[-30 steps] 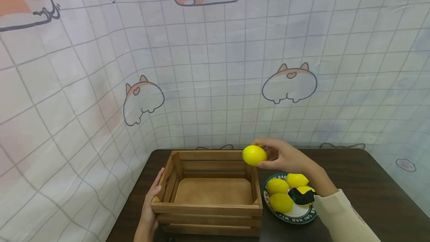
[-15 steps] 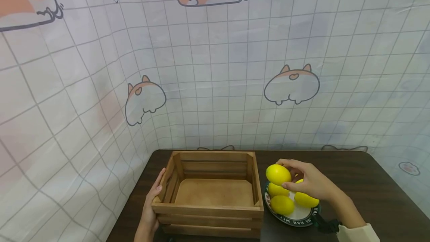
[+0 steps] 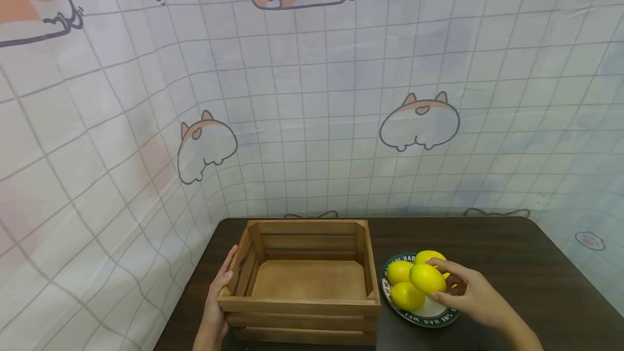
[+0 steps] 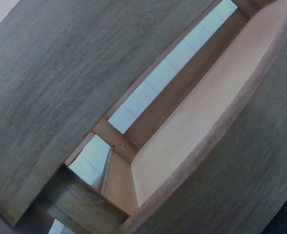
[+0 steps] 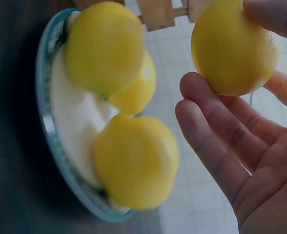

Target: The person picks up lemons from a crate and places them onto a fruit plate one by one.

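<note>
My right hand (image 3: pixel 470 291) pinches a lemon (image 3: pixel 427 279) between thumb and fingers, over the right part of a round plate. In the right wrist view this lemon (image 5: pixel 231 51) stands apart from the lemons on the plate, such as the near one (image 5: pixel 136 161). The plate (image 3: pixel 421 321) has a dark green rim with white lettering and bears several lemons, one partly behind my fingers. Left of it stands a slatted wooden crate (image 3: pixel 297 306). My left hand (image 3: pixel 214 305) rests against the crate's left side, fingers along the outside; the left wrist view shows mainly slats (image 4: pixel 85 63).
Crate and plate stand side by side on a dark brown table (image 3: pixel 507 264). Bare wood shows inside the crate. A white gridded curtain (image 3: pixel 312 140) with cartoon dogs hangs behind the table and along the left.
My right hand has carried the lemon from the crate's right rim to the right, then lower over the plate. The left hand and the crate have stayed in place.
</note>
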The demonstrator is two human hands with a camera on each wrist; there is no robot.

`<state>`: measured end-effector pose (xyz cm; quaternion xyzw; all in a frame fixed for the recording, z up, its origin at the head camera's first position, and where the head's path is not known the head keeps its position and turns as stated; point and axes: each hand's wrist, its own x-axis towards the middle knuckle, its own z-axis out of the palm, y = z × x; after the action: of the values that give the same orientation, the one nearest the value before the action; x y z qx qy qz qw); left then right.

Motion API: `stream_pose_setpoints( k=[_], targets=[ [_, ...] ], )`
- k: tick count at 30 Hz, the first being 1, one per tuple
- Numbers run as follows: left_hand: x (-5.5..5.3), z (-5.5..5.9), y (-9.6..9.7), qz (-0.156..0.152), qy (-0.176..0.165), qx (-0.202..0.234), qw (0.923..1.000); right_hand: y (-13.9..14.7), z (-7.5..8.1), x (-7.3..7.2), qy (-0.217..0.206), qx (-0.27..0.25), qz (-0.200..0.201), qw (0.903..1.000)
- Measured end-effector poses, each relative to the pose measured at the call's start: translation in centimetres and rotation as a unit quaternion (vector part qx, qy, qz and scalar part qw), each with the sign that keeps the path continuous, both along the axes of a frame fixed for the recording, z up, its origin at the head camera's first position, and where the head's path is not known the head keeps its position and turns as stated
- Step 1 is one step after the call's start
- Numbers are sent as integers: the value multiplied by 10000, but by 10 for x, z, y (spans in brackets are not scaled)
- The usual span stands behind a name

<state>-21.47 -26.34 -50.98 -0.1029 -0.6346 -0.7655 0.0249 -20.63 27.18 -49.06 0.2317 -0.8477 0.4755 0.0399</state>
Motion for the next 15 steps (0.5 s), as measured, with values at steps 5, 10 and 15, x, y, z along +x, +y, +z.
stream_pose_setpoints(
  k=[5,10,15],
  targets=[
    [1,0,0,-13,-6,35,10000,6,-16,10,27,-39,-180,9998],
    [1,0,0,35,15,-43,10000,12,-29,18,-194,-69,-179,9996],
    [0,0,0,17,5,-28,10000,15,-36,23,-562,-47,-195,9982]
  ],
)
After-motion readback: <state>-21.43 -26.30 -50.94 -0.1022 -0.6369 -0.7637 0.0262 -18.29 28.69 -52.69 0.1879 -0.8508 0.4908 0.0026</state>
